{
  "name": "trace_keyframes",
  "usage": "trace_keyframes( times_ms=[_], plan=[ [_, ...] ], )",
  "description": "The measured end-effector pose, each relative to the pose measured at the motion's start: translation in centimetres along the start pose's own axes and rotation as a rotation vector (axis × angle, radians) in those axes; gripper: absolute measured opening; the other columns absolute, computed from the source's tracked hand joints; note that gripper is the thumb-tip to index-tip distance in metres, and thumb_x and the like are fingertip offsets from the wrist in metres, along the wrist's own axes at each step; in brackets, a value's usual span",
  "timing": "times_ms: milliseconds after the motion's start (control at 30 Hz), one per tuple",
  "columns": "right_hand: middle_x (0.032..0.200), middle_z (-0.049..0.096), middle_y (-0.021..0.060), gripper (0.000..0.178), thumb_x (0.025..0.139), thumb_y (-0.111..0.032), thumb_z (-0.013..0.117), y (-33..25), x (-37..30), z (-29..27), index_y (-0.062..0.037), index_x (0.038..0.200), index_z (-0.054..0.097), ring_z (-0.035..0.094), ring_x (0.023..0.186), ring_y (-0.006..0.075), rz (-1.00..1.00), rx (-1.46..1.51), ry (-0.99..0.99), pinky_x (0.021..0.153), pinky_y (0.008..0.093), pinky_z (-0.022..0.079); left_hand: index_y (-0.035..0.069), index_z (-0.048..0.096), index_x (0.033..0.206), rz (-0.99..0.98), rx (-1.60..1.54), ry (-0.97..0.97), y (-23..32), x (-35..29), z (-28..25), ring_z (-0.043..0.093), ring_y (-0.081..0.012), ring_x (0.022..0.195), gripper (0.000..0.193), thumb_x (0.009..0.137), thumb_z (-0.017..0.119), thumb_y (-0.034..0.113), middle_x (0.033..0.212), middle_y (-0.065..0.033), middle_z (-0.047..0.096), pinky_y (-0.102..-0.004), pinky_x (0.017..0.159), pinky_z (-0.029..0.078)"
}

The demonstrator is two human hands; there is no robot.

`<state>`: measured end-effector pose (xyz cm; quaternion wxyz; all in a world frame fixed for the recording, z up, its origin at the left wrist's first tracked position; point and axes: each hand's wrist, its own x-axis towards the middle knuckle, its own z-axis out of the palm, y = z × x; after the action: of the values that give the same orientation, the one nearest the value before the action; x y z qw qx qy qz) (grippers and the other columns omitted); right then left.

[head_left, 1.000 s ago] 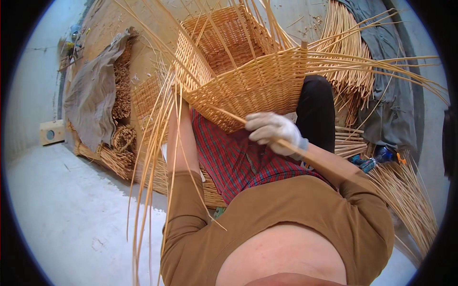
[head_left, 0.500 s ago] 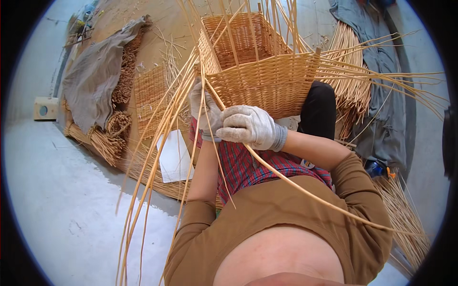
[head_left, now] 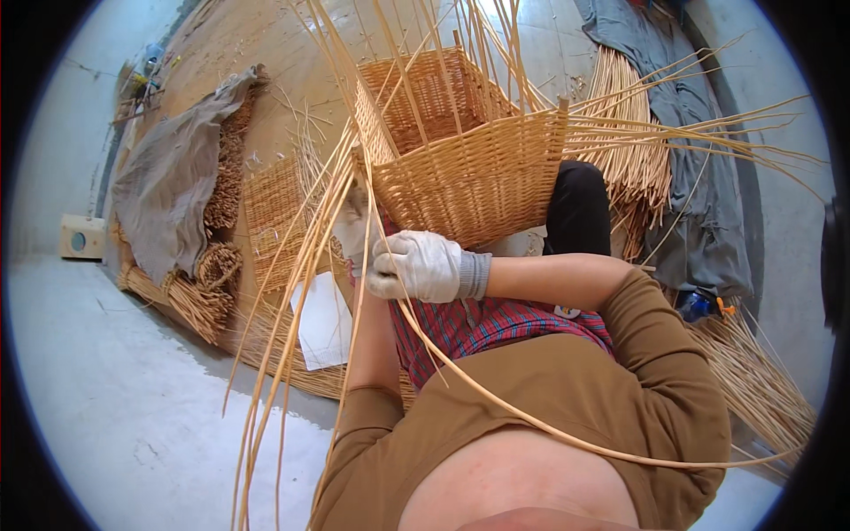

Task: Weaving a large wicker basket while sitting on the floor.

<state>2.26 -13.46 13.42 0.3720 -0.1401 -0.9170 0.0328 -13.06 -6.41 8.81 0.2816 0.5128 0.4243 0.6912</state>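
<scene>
Your basket (head_left: 469,190) is in front of you, just past your hands, with its right side by your dark knee (head_left: 580,208). It is woven from thin yellow-brown sticks, bumpy all over, with straight sides, pointy corners and a wide open top. Your right hand (head_left: 425,265) wears a soft whitish glove, and its fingers curl in, pinching a long smooth stick (head_left: 567,436) that bends in a big curve over your brown top (head_left: 522,380). Your left hand (head_left: 351,232), gloved too, is near the basket's left corner, partly behind the hanging sticks (head_left: 339,188); I cannot tell how its fingers are. More loose ends (head_left: 691,133) poke out to the right, and others stand up from the rim. On your left, pale floor (head_left: 133,416) spreads wide beyond the hanging sticks and a flat white sheet (head_left: 320,323)
</scene>
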Motion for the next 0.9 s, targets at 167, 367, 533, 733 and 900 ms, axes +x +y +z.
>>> trace_keyframes(
  times_ms=[167,367,533,733,900],
  plan=[
    [0.084,0.056,0.0025,0.024,0.079,-0.02,0.061,-0.5,-0.7,-0.2,-0.0133,0.103,0.06,0.061,0.094,0.0223,0.0,0.013,0.025,0.074,0.0345,0.054,0.003,0.059,0.126,-0.039,-0.049,0.055,-0.3,2.6,-4.5,0.062,-0.0239,0.111,0.028,0.102,0.051,0.014,0.12,-0.0147,0.064,-0.0358,0.1,0.05],
    [0.086,0.056,0.0022,0.02,0.08,-0.021,0.062,-1.0,2.9,1.2,-0.0146,0.099,0.06,0.06,0.08,0.0201,0.002,-0.073,0.109,0.056,0.0353,0.051,0.003,0.058,0.127,-0.096,-0.151,0.081,-0.9,3.8,-5.6,0.062,-0.0242,0.111,0.029,0.102,0.051,0.014,0.12,-0.0148,0.064,-0.036,0.101,0.05],
    [0.084,0.059,0.0024,0.006,0.084,-0.021,0.059,1.3,3.7,9.7,-0.0183,0.089,0.061,0.062,0.079,0.0202,0.137,-0.092,-0.107,0.049,0.0334,0.052,0.003,0.058,0.128,-0.155,-0.272,-0.009,-1.8,7.7,-6.2,0.062,-0.0244,0.111,0.029,0.102,0.052,0.015,0.12,-0.0149,0.064,-0.0362,0.101,0.05],
    [0.061,0.061,0.0064,0.008,0.068,-0.017,0.07,2.5,6.4,11.6,-0.0096,0.067,0.068,0.064,0.06,0.0251,0.313,-0.185,0.033,0.044,0.0409,0.044,0.003,0.057,0.129,-0.256,-0.331,-0.149,1.4,-0.1,-6.3,0.062,-0.0247,0.112,0.03,0.102,0.052,0.015,0.12,-0.015,0.063,-0.0365,0.101,0.05],
    [0.066,0.062,0.0062,0.007,0.068,-0.015,0.068,2.8,7.2,10.5,-0.0083,0.069,0.067,0.063,0.058,0.0242,0.401,-0.192,0.008,0.041,0.04,0.043,0.003,0.057,0.13,-0.361,-0.329,-0.211,-2.6,8.4,-4.1,0.062,-0.025,0.112,0.031,0.102,0.052,0.015,0.12,-0.0151,0.063,-0.0367,0.102,0.05]
  ],
)
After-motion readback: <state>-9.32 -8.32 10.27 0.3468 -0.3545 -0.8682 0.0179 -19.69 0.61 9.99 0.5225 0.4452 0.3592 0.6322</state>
